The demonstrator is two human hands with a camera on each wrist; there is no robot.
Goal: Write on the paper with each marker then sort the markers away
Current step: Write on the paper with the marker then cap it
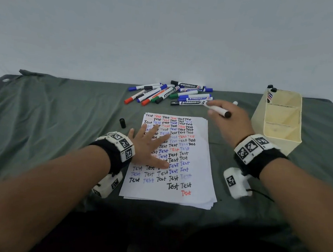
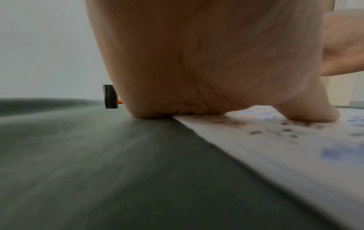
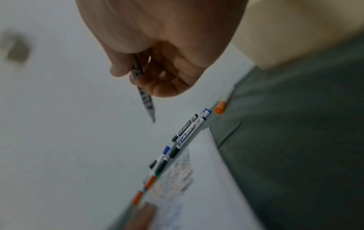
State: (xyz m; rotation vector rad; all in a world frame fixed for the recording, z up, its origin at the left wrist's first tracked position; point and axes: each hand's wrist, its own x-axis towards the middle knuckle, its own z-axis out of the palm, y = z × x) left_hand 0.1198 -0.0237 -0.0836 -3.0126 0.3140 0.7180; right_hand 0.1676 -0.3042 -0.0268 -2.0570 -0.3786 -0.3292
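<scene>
**Ana:** Fingers (image 1: 211, 111) of the right hand (image 1: 231, 120) are curled round a white marker (image 1: 217, 109). Its black end points to the right, and the hand holds it up over the far right corner of the paper (image 1: 194, 169).

**Ben:** Does it have its cap on?

**Ana:** From the right wrist you see the thin end of it poking out past the fingers (image 3: 122, 68), but it is too blurry to tell. A loose black cap (image 1: 122, 123) stands on the cloth, just left of the paper.

**Ben:** And the left hand?

**Ana:** The left hand (image 1: 151, 144) lies flat, fingers straight and spread, pressing down on the left side of the paper. It holds nothing. The heel of the hand (image 2: 197, 62) sits right at the paper's edge.

**Ben:** What is on the paper?

**Ana:** The word "Test" again and again, in black, red and blue. It looks like a small stack of sheets.

**Ben:** Where are the other markers?

**Ana:** A pile of markers (image 1: 171, 94) lies at the far side of the bench, past the paper, with blue, black, green and orange caps. A cream box (image 1: 281, 121) with parts inside stands on the right. Two markers (image 1: 270, 93) with black tops stand in its far part. A green cloth (image 1: 49, 117) covers the bench.
</scene>
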